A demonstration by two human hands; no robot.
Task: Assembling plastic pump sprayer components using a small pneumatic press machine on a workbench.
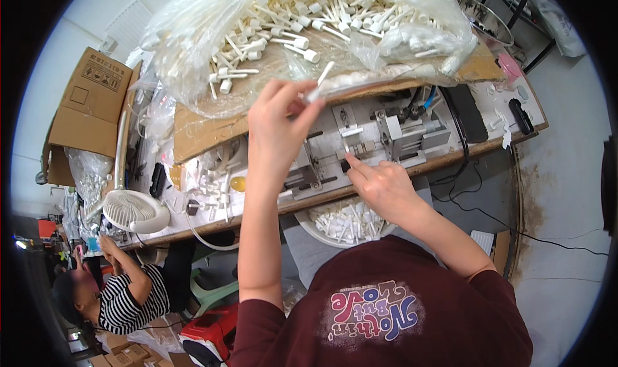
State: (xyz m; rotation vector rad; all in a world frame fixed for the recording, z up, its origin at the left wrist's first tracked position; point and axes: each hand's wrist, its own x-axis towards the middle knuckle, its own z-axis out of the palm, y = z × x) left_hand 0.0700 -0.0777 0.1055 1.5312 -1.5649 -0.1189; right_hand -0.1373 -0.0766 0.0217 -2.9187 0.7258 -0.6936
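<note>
I seem to be mid-step, seating small white parts in the metal fixture (367, 147) near the front edge of the workbench (492, 142). My left hand (277, 119) pinches a white stemmed piece (326, 73) between thumb and forefinger, its stem poking up past the tips, above the cardboard's near edge. My right hand (386, 190) points its forefinger at a second white part (352, 133) in the fixture, the tip at its near end (whether it presses, or the curled fingers hide anything, I cannot tell). The next move, I judge, calls for a steady, well-aligned fingertip.
</note>
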